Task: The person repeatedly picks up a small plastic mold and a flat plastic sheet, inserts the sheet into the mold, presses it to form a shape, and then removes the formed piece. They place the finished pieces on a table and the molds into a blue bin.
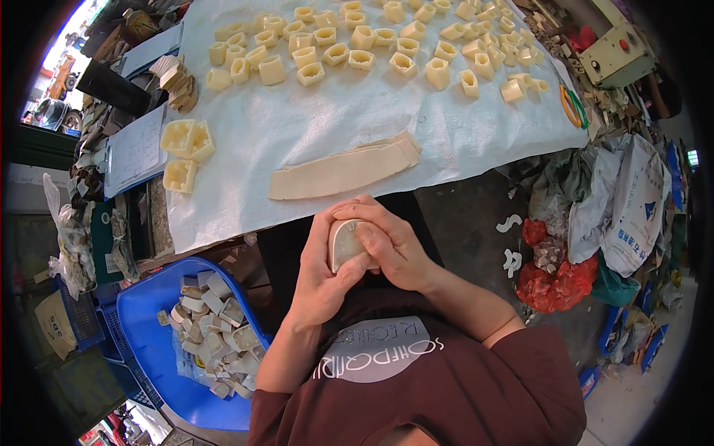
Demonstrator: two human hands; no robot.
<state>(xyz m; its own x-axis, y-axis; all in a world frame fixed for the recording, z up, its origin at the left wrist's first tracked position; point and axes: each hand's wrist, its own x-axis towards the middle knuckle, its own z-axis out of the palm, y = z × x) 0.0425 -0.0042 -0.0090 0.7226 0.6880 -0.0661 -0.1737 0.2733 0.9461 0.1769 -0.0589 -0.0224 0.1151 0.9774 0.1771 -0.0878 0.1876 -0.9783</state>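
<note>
In front of my chest, just off the table's near edge, both my hands grip a pale rounded block with a lighter cream band along its edge. My left hand wraps its left side, thumb pressed at the bottom of the face. Around the top and right side curls my right hand, its thumb on the block's face. The block's far side is hidden by my fingers. Beyond my hands, overlapping flat cream strips lie on the white sheet covering the table.
Many hollow yellow pieces cover the table's far part; larger ones sit at its left. Scissors lie near the right edge. A blue tub of pale blocks stands lower left. Plastic bags lie on the right.
</note>
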